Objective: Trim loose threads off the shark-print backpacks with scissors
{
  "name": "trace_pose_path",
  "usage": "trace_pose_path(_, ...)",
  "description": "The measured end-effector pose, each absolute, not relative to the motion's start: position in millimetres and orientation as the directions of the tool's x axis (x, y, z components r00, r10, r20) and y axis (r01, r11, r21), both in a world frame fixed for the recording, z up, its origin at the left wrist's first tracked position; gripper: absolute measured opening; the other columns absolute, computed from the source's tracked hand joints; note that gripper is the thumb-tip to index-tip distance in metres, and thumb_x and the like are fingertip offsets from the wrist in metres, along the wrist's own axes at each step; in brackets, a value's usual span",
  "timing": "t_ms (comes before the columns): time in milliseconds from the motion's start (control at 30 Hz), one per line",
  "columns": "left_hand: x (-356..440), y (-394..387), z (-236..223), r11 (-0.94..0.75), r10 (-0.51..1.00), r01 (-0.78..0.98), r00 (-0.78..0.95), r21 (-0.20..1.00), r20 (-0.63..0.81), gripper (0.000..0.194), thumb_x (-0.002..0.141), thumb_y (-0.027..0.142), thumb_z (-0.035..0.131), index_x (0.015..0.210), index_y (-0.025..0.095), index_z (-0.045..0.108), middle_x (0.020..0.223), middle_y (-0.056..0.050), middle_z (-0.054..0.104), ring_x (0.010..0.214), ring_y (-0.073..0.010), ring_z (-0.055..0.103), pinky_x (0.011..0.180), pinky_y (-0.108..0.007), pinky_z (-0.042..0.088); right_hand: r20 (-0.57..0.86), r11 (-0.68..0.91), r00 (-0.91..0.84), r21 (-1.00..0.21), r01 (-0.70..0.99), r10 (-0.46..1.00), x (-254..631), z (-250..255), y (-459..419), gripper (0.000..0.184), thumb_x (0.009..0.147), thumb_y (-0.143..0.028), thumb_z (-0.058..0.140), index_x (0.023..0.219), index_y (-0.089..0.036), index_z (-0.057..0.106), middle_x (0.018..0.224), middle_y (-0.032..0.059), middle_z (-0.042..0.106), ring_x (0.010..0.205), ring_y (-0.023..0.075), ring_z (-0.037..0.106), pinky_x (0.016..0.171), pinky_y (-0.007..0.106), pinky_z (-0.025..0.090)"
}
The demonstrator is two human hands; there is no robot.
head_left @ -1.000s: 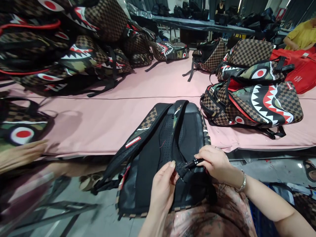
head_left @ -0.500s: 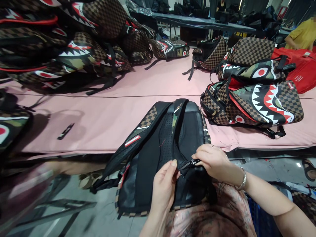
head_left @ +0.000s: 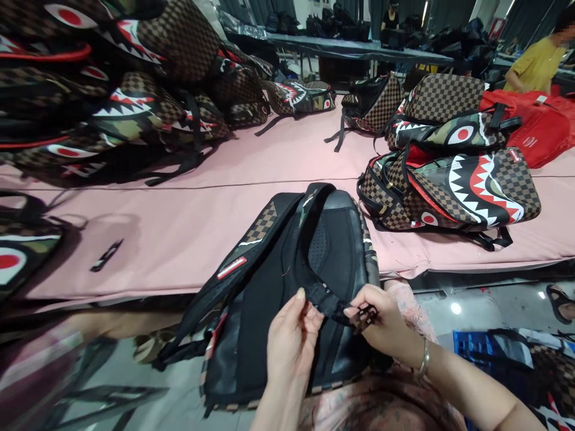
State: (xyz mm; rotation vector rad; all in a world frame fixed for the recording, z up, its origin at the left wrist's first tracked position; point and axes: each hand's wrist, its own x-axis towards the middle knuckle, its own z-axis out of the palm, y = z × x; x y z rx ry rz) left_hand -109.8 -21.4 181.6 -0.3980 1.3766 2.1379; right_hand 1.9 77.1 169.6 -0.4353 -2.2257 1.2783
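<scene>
A black-backed backpack (head_left: 265,335) leans against the table edge over my lap, its back panel and shoulder straps facing me. My left hand (head_left: 294,335) is closed at the lower end of the right-hand shoulder strap (head_left: 330,302), thumb and fingers at the strap's edge. Across from it, my right hand (head_left: 381,317) is closed around dark, white-dotted thread snips (head_left: 366,317), its fingertips also touching the strap's end. The blades of the snips are mostly hidden by the fingers. A short red thread (head_left: 286,271) lies on the back panel.
Checkered shark-mouth backpacks are piled on the pink table (head_left: 224,227) at the left. More, including an open backpack (head_left: 449,185), lie at the right beside a red bag (head_left: 539,131). A small dark tool (head_left: 106,254) rests at the left. A person in yellow (head_left: 534,66) stands beyond.
My right hand has turned the snips down and back from the strap, and now touches the strap end. The strap is turned to show its webbing end. The view has shifted slightly.
</scene>
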Motion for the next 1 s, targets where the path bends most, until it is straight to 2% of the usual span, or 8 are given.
trace_pose_path(133, -107, -20, 188, -0.269, 0.353, -0.575, -0.805, 0.772, -0.477, 0.025, 0.051, 0.025, 0.079, 0.063, 0.013, 0.061, 0.053, 0.004, 0.057, 0.046, -0.0066, 0.050, 0.043, -0.016, 0.044, 0.403, 0.766, -0.865, -0.642, -0.036, 0.298, 5, 190, 92, 0.031, 0.080, -0.010, 0.049, 0.107, -0.022, 0.058, 0.090, 0.0020, 0.060, 0.072, 0.0106, 0.057, 0.061, 0.020, 0.041)
trace_pose_path(267, -105, -20, 197, -0.225, 0.390, -0.519, -0.823, 0.824, -0.412, 0.034, 0.050, 0.037, 0.080, 0.066, 0.012, 0.062, 0.059, 0.002, 0.060, 0.052, -0.0076, 0.052, 0.044, -0.015, 0.041, 0.539, 0.913, -0.841, -0.361, -0.190, 0.038, -6, 199, 108, 0.028, 0.084, -0.010, 0.045, 0.099, -0.024, 0.064, 0.092, 0.0010, 0.064, 0.071, 0.0101, 0.058, 0.059, 0.020, 0.041)
trace_pose_path(333, -104, -20, 199, -0.180, 0.394, -0.499, -0.826, 0.848, -0.403, 0.036, 0.050, 0.037, 0.080, 0.069, 0.013, 0.062, 0.060, 0.003, 0.059, 0.050, -0.0063, 0.050, 0.045, -0.015, 0.040, 0.599, 0.916, -0.801, -0.320, -0.241, -0.002, -13, 194, 109, 0.024, 0.086, -0.014, 0.046, 0.095, -0.022, 0.066, 0.087, 0.0020, 0.065, 0.070, 0.0113, 0.059, 0.058, 0.021, 0.042)
trace_pose_path(467, -101, -24, 193, -0.114, 0.407, -0.474, -0.824, 0.873, -0.394, 0.038, 0.045, 0.031, 0.083, 0.070, 0.015, 0.060, 0.053, 0.007, 0.051, 0.046, -0.0051, 0.046, 0.046, -0.015, 0.040, 0.588, 0.737, -0.790, -0.609, -0.293, 0.172, -22, 179, 101, 0.022, 0.083, -0.013, 0.047, 0.087, -0.019, 0.068, 0.082, 0.0030, 0.060, 0.067, 0.0098, 0.056, 0.057, 0.019, 0.042)
trace_pose_path(633, -96, -22, 170, -0.165, 0.332, -0.251, -0.925, 0.954, -0.185, 0.030, 0.055, 0.033, 0.077, 0.072, 0.016, 0.058, 0.058, 0.005, 0.054, 0.054, -0.0080, 0.052, 0.054, -0.018, 0.044, 0.337, 0.328, -0.831, -0.923, -0.199, 0.443, -24, 179, 94, 0.015, 0.080, -0.023, 0.055, 0.068, -0.017, 0.062, 0.075, 0.0010, 0.051, 0.069, 0.0109, 0.050, 0.063, 0.022, 0.040)
trace_pose_path(833, -88, -7, 166, -0.186, 0.284, -0.117, -0.957, 0.976, -0.061, 0.039, 0.059, 0.028, 0.075, 0.088, 0.021, 0.050, 0.066, 0.005, 0.057, 0.057, -0.0097, 0.055, 0.057, -0.021, 0.047, -0.065, -0.323, -0.855, -0.938, -0.123, 0.514, -27, 179, 91, 0.038, 0.072, -0.050, 0.058, 0.058, -0.019, 0.040, 0.058, -0.0044, 0.037, 0.054, 0.0091, 0.033, 0.051, 0.023, 0.030)
trace_pose_path(900, -87, -7, 170, -0.159, 0.262, -0.036, -0.965, 0.987, 0.007, 0.041, 0.059, 0.025, 0.075, 0.092, 0.023, 0.051, 0.070, 0.005, 0.057, 0.060, -0.0101, 0.055, 0.059, -0.022, 0.047, -0.088, -0.333, -0.827, -0.935, -0.125, 0.556, -29, 176, 87, 0.041, 0.069, -0.052, 0.060, 0.057, -0.019, 0.037, 0.057, -0.0052, 0.035, 0.053, 0.0085, 0.030, 0.050, 0.023, 0.028)
trace_pose_path(1000, -86, -14, 175, -0.023, 0.351, 0.042, -0.935, 0.999, 0.047, 0.017, 0.067, 0.030, 0.068, 0.079, 0.020, 0.062, 0.074, 0.000, 0.059, 0.070, -0.0130, 0.056, 0.064, -0.022, 0.046, -0.034, -0.220, -0.773, -0.966, -0.138, 0.633, -33, 173, 81, 0.039, 0.072, -0.049, 0.057, 0.056, -0.019, 0.036, 0.057, -0.0052, 0.033, 0.052, 0.0084, 0.030, 0.051, 0.023, 0.028)
